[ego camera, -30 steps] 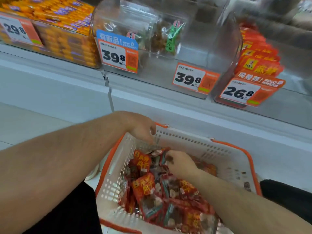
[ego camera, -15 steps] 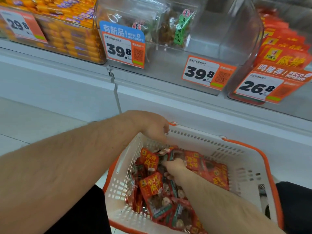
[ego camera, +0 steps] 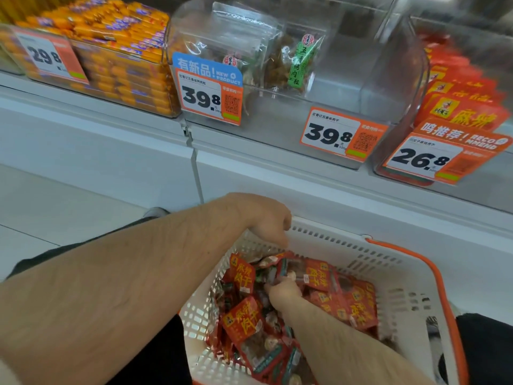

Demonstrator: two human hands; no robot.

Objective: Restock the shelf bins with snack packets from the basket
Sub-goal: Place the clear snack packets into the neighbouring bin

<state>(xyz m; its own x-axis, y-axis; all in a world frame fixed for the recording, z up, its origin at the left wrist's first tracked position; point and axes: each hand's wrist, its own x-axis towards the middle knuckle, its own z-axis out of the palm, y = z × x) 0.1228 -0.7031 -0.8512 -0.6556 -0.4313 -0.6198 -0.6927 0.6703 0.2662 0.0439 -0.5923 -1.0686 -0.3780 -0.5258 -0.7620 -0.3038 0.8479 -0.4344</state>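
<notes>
The right hand point(ego camera: 284, 291) was buried among the red snack packets point(ego camera: 244, 320) in the basket point(ego camera: 399, 276), its fingers hidden under the foil, so whether they were curled round a packet could not be told. The left hand point(ego camera: 270, 226) hung at the basket's 11 o'clock corner, fingers bent downward over the rim; its fingertips were blurred (contact with rim or packets unclear), and its hold could not be told either. The basket's near edge was cut off at the bottom.

The packets were glossy, flat and rectangular, red with yellow characters and clear windows; they lay jumbled, long axes pointing every way. The basket was white perforated plastic with an orange rim.

At 12 o'clock, a clear rounded bin point(ego camera: 347, 65) on the shelf point(ego camera: 111, 129) held a few transparent pouches point(ego camera: 288, 65) toward its left.
</notes>
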